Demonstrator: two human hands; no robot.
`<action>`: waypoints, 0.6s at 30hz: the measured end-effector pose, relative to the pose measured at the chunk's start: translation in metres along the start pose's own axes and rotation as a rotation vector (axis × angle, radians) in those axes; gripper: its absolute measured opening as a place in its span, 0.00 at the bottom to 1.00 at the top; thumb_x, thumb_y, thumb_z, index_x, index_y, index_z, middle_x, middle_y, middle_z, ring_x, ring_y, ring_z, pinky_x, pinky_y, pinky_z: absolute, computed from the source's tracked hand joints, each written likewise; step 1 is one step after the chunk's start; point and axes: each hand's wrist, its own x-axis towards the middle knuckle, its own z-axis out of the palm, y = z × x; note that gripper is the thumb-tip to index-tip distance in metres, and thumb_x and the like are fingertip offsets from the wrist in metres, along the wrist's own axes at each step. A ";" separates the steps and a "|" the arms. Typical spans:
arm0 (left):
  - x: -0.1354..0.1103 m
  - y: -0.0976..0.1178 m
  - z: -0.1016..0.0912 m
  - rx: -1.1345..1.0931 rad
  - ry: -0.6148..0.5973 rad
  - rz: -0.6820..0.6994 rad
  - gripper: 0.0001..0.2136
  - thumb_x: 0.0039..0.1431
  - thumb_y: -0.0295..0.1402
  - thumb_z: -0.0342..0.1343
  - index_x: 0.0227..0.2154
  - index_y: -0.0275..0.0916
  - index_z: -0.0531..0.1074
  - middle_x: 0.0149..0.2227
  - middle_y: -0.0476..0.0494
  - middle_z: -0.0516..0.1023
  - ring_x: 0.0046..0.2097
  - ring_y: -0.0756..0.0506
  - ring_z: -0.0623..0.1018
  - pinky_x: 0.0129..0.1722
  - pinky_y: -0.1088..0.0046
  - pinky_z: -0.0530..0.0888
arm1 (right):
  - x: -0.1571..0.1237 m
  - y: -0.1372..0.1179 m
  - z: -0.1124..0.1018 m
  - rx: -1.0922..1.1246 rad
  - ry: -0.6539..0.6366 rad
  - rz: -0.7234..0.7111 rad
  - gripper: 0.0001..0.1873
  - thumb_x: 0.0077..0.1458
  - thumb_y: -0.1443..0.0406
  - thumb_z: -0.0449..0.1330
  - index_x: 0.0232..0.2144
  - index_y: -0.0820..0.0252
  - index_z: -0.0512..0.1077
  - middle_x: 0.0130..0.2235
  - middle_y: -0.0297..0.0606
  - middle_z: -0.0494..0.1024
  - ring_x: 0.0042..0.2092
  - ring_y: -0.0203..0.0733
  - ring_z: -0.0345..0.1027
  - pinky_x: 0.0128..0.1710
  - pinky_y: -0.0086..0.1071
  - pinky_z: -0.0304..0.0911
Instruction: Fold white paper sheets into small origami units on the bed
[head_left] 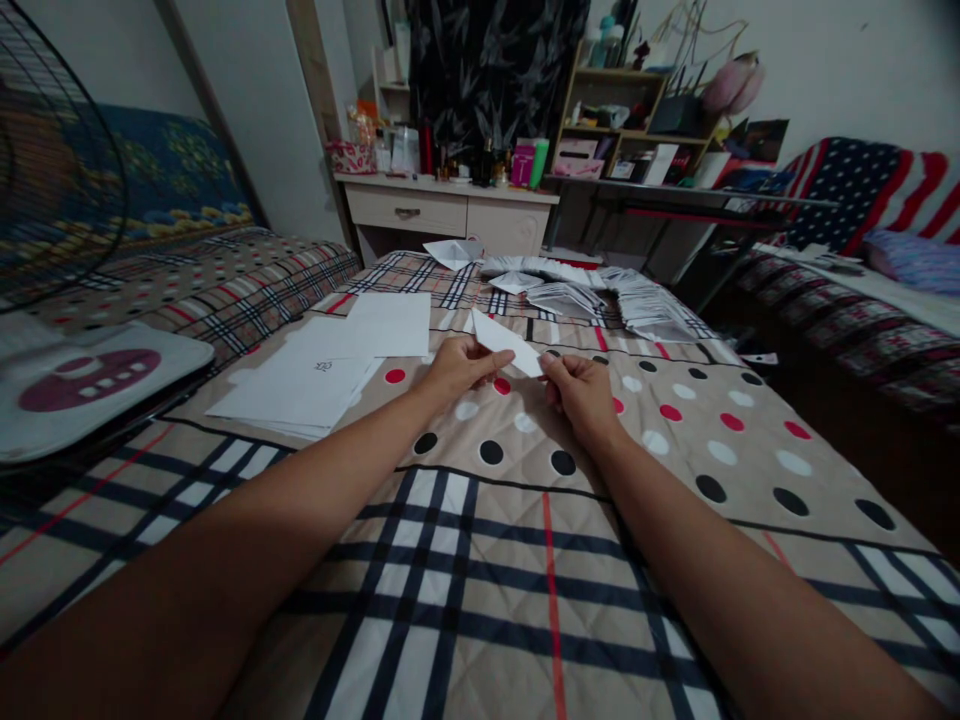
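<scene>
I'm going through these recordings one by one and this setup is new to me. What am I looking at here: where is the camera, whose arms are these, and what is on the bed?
There is no machine here. The single picture comes from a camera worn on a person's head, looking forward and down, so the two bare arms reaching in from the bottom are that person's own. The left hand and the right hand pinch a folded white paper between them, one at each end, just above the quilt, which is checked and dotted. To the left lies a loose stack of flat white sheets. Farther away, a row of folded papers fans across the bed. A fan stands at the far left, and a cluttered dresser is behind the bed.
</scene>
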 end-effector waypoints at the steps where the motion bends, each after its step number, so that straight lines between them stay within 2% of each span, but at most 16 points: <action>1: -0.002 -0.001 0.004 0.017 -0.050 -0.003 0.18 0.44 0.45 0.69 0.27 0.33 0.75 0.21 0.48 0.74 0.19 0.55 0.67 0.19 0.78 0.60 | -0.002 -0.001 0.003 0.002 -0.004 -0.009 0.21 0.52 0.51 0.61 0.18 0.58 0.67 0.13 0.30 0.65 0.15 0.31 0.50 0.15 0.28 0.43; 6: -0.009 -0.001 0.015 0.099 -0.154 0.088 0.12 0.47 0.37 0.67 0.30 0.34 0.75 0.22 0.50 0.75 0.22 0.53 0.69 0.21 0.78 0.64 | -0.007 -0.001 0.013 -0.005 -0.056 -0.068 0.22 0.54 0.50 0.60 0.17 0.57 0.65 0.14 0.30 0.65 0.16 0.31 0.51 0.17 0.28 0.45; 9: -0.009 0.001 0.013 0.127 -0.140 0.054 0.12 0.51 0.39 0.63 0.23 0.34 0.74 0.19 0.50 0.72 0.19 0.54 0.67 0.19 0.79 0.62 | -0.005 0.000 0.011 -0.034 -0.093 -0.097 0.21 0.54 0.50 0.59 0.18 0.58 0.67 0.14 0.29 0.64 0.17 0.31 0.51 0.18 0.29 0.45; 12: -0.006 0.001 0.006 0.103 -0.042 0.005 0.19 0.55 0.43 0.60 0.17 0.34 0.71 0.15 0.50 0.69 0.17 0.55 0.63 0.17 0.78 0.57 | -0.002 0.000 0.008 -0.069 -0.109 -0.109 0.20 0.53 0.51 0.60 0.19 0.59 0.69 0.14 0.29 0.63 0.17 0.31 0.50 0.18 0.29 0.44; 15: -0.001 -0.001 -0.002 0.053 0.085 0.036 0.18 0.55 0.43 0.60 0.18 0.34 0.71 0.16 0.50 0.68 0.17 0.55 0.64 0.17 0.78 0.57 | -0.001 0.000 0.004 -0.091 -0.112 -0.102 0.20 0.52 0.52 0.60 0.17 0.59 0.68 0.14 0.29 0.63 0.17 0.30 0.48 0.19 0.29 0.43; 18: 0.004 -0.004 -0.008 0.051 0.144 0.087 0.16 0.54 0.42 0.60 0.20 0.34 0.73 0.17 0.50 0.70 0.18 0.56 0.65 0.18 0.80 0.58 | 0.000 0.001 0.003 -0.124 -0.090 -0.113 0.20 0.52 0.53 0.59 0.17 0.60 0.68 0.15 0.29 0.63 0.18 0.30 0.49 0.19 0.29 0.43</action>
